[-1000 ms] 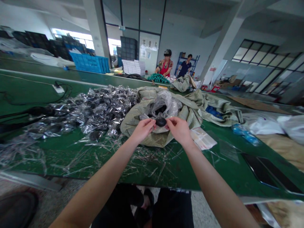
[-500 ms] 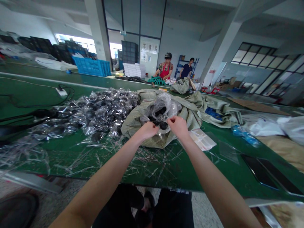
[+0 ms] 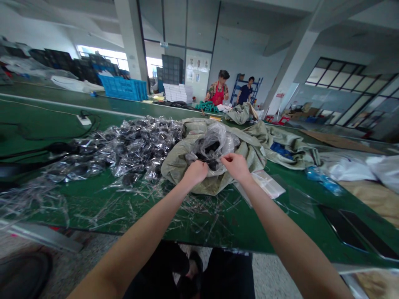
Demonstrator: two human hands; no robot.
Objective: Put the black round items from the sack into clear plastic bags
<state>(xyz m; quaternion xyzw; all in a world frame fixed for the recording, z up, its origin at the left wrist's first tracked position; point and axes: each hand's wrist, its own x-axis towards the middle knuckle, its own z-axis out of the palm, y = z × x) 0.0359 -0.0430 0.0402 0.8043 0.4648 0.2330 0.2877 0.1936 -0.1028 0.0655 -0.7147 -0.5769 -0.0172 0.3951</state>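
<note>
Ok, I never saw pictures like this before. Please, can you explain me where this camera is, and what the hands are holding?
All these pictures come from one camera worn on a person's head. It looks forward and down, so the arms come in from the bottom. The left hand and right hand pinch clear plastic around a small black object, above a woven sack. Beside the sack lies a heap of plastic-wrapped black objects on a green table. Further back stands a co-worker.
</note>
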